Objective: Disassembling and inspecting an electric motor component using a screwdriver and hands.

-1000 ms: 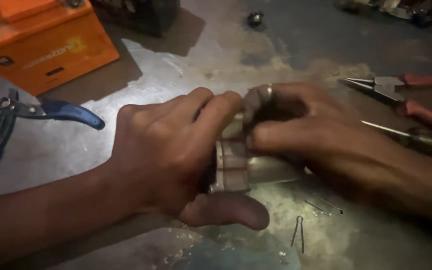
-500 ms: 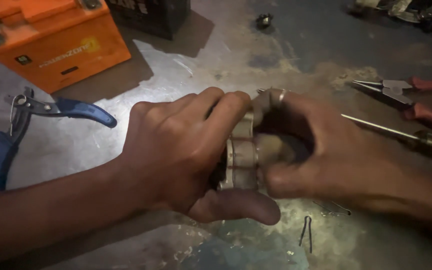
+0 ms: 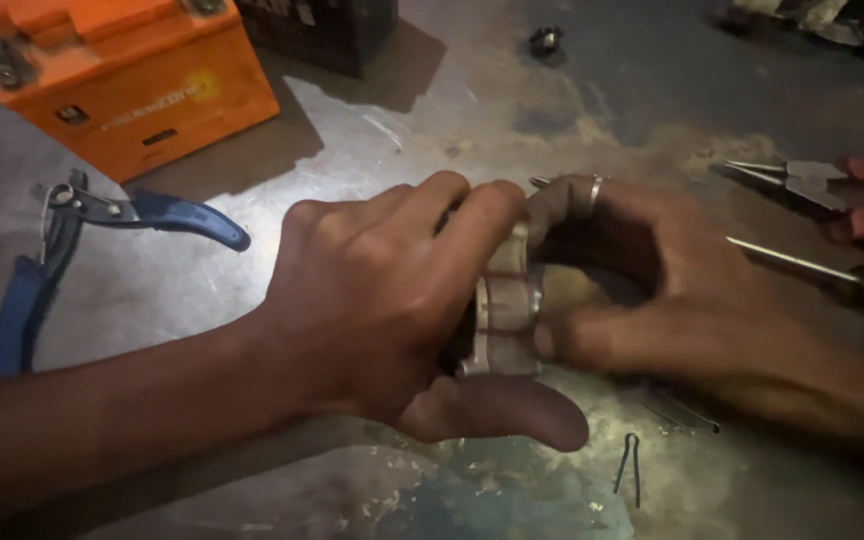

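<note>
Gripping a grey metal part, left hand and right hand curl fingers around it, orange box behind.

Both hands — left hand, right hand — clasp a grey metal part.

Both forearms are bare right up to the edge of the view, with no sleeve, glove, watch or strap on either wrist. The left hand wears nothing on its fingers, and its thumb has a short, plain nail. The right hand carries a single narrow, silver-coloured ring on one finger, smooth and shiny where the light catches it.
</note>
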